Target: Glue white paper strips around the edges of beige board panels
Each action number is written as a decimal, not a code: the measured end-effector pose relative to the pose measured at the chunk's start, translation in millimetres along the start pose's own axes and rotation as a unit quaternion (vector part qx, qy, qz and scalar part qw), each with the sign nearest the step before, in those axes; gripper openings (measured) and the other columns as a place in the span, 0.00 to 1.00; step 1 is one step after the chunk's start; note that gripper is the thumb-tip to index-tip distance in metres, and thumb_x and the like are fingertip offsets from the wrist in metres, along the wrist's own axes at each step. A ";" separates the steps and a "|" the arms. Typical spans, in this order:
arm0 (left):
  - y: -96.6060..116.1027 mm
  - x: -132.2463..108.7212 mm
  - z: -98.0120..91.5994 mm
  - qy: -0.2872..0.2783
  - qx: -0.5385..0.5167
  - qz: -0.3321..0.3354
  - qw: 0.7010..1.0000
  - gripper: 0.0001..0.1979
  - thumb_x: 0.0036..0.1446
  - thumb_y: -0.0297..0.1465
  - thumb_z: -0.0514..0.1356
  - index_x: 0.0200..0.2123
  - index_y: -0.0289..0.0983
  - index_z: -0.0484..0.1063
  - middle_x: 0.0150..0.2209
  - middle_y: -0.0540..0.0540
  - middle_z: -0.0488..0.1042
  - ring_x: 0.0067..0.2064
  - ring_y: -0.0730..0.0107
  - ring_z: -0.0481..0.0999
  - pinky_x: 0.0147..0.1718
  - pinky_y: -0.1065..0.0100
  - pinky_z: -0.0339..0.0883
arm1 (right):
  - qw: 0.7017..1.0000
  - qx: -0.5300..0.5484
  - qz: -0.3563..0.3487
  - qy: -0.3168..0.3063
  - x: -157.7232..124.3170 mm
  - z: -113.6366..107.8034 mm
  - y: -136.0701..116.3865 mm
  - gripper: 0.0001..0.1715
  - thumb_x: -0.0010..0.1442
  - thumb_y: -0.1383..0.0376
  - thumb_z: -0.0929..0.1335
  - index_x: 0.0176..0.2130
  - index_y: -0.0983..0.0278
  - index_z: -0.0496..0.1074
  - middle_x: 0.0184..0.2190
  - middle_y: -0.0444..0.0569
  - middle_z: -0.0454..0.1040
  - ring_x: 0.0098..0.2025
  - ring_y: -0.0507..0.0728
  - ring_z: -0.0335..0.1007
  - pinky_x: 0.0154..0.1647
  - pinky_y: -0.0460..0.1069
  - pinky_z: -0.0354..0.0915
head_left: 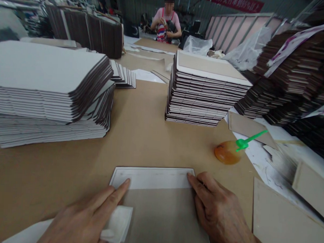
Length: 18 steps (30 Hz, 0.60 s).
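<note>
A flat panel [163, 214] lies in front of me, beige with a white strip along its far end and a thin dark edge. My left hand [85, 213] rests over its left side, index finger stretched out onto the white strip. Tucked under that hand is a folded white cloth [120, 220], perhaps paper, lying partly on the panel. On the right, my right hand [220, 206] grips the panel's side edge, index fingertip at the far right corner and the other fingers curled. The panel's near end runs out of view.
Stacked white-faced panels [43, 69] stand at left, another stack [206, 91] ahead. A round amber container [227, 153] with a green-handled tool [251, 139] sits at right. Loose beige boards [286, 220] lie nearer. Dark bundled panels [301, 66] rise behind; a person [167, 21] works beyond.
</note>
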<state>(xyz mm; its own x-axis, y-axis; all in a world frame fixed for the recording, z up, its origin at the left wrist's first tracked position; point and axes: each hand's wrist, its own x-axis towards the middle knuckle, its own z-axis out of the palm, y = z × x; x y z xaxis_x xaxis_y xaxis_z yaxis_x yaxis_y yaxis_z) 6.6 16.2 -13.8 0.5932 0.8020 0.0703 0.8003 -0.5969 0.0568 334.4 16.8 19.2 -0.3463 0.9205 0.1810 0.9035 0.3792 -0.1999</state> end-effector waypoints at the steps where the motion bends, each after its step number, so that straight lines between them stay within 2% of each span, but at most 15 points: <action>1: -0.3 -0.1 1.2 -0.002 0.005 0.001 1.000 0.48 0.45 0.23 0.49 0.67 0.41 0.28 0.48 0.42 0.75 0.41 0.61 0.79 0.35 0.67 0.75 | 1.000 -0.002 0.000 -0.002 -0.2 0.1 -0.1 0.20 0.63 0.72 0.58 0.52 0.67 0.69 0.36 0.51 0.69 0.32 0.54 0.70 0.34 0.50 0.72; 7: -0.6 0.4 4.7 -0.011 0.004 -0.002 1.000 0.47 0.47 0.25 0.50 0.68 0.41 0.29 0.49 0.41 0.75 0.39 0.55 0.80 0.32 0.63 0.76 | 1.000 -0.020 -0.005 -0.001 1.0 1.0 0.4 0.21 0.62 0.72 0.58 0.52 0.68 0.68 0.36 0.51 0.69 0.31 0.54 0.70 0.33 0.51 0.73; 12: -1.8 -1.1 4.7 -0.010 -0.004 -0.003 1.000 0.48 0.44 0.24 0.51 0.68 0.41 0.33 0.50 0.42 0.74 0.42 0.56 0.79 0.34 0.66 0.75 | 1.000 -0.022 -0.004 -0.002 1.7 -0.4 -0.8 0.21 0.61 0.73 0.58 0.52 0.68 0.68 0.35 0.51 0.70 0.31 0.54 0.71 0.33 0.50 0.73; 18: -3.5 -2.2 9.3 -0.017 -0.015 -0.024 0.999 0.45 0.45 0.25 0.51 0.68 0.44 0.38 0.52 0.42 0.73 0.42 0.55 0.79 0.34 0.63 0.75 | 1.000 -0.027 -0.003 -0.005 1.4 0.3 -0.7 0.22 0.60 0.72 0.58 0.52 0.68 0.68 0.36 0.51 0.70 0.31 0.54 0.71 0.33 0.51 0.74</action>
<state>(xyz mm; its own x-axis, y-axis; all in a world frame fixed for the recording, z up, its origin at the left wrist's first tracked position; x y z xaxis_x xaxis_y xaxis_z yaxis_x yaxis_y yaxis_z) 3.3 16.7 -23.4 0.5565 0.8302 0.0321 0.8256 -0.5570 0.0900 333.3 17.8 19.3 -0.3540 0.9193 0.1719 0.9137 0.3792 -0.1460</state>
